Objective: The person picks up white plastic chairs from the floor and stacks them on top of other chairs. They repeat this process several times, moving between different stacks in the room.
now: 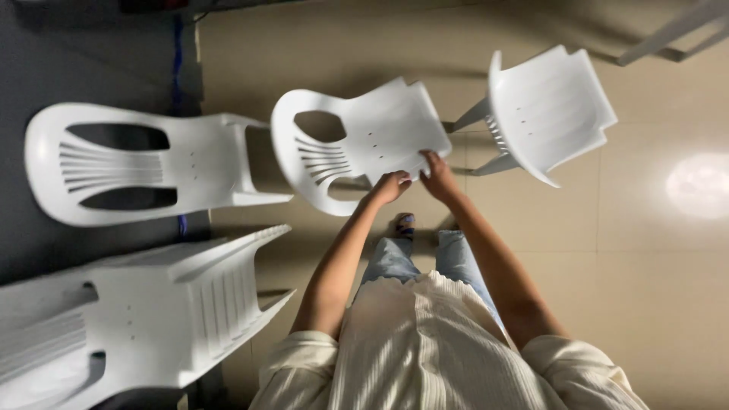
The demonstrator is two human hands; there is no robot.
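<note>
While both hands, left hand (391, 186) and right hand (438, 176), clamp the seat edge of the middle chair (357, 140) at 12 o'clock, an even 2-handed grip would best steady it, clear of the chair (550, 106) at 2 o'clock.

Smooth white plastic chair (380, 129)

Beige tiled floor (653, 304), glossy, with a bright light glare at right; a dark grey strip runs along the left side. On it: white plastic chair (543, 114) upper right, another white plastic chair on its side (152, 163) over the dark strip, stack of white chairs (144, 311) lower left, grey metal frame (676, 34) in the top right corner.
</note>
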